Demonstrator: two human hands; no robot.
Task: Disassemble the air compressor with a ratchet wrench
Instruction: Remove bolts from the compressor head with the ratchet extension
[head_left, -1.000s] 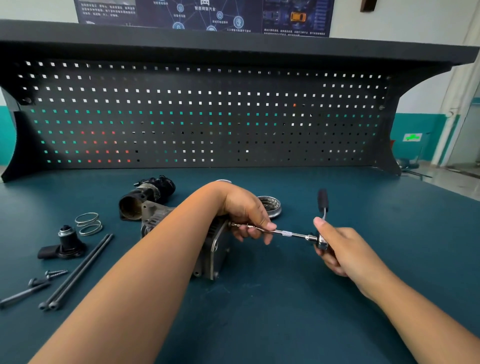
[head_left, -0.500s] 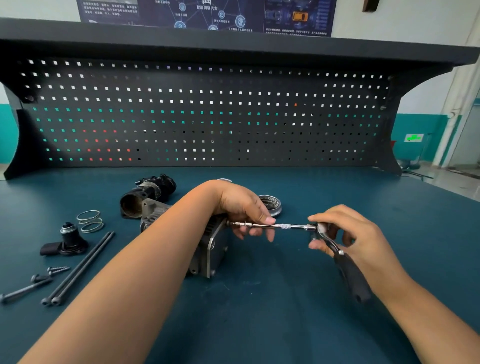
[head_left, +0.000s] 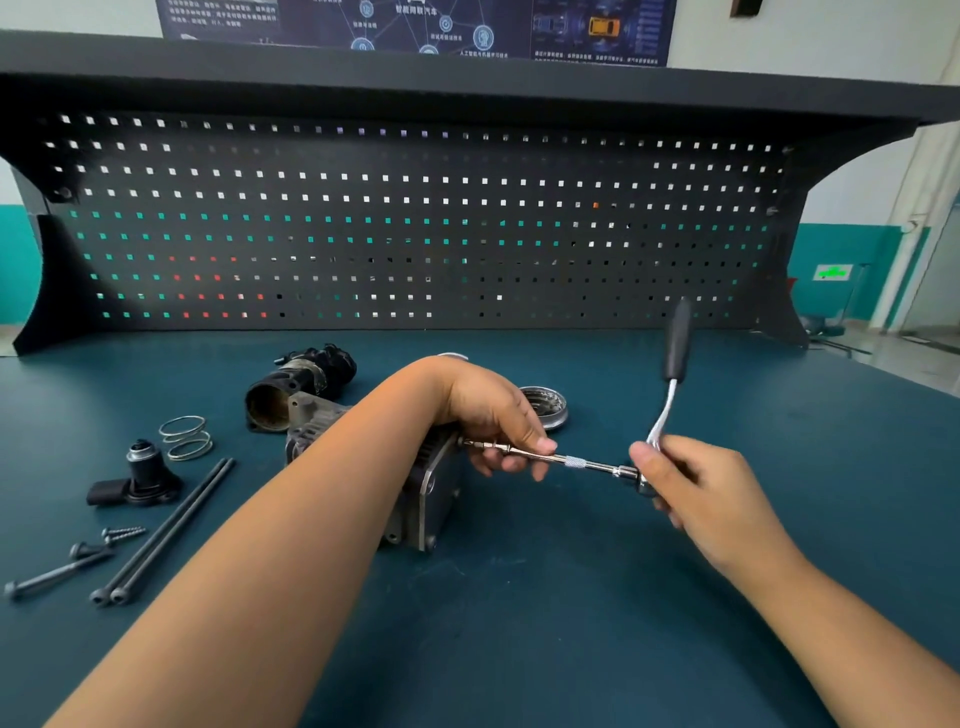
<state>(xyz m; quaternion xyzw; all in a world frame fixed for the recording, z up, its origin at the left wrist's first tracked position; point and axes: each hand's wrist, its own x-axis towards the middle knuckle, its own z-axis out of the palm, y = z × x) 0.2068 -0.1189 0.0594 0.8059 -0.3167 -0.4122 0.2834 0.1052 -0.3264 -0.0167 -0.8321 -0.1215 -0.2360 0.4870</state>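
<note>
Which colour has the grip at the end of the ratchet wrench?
The grip is black. It shows best in the head view, the only one.

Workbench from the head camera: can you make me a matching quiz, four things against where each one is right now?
Things:
1 ratchet wrench
2 extension bar
3 spring
4 long bolts

Places:
a lying side by side
b gripped by the right hand, handle pointing up
c pinched in the left hand
d lying just behind the black capped part

Pairs: 1-b, 2-c, 3-d, 4-a
</note>
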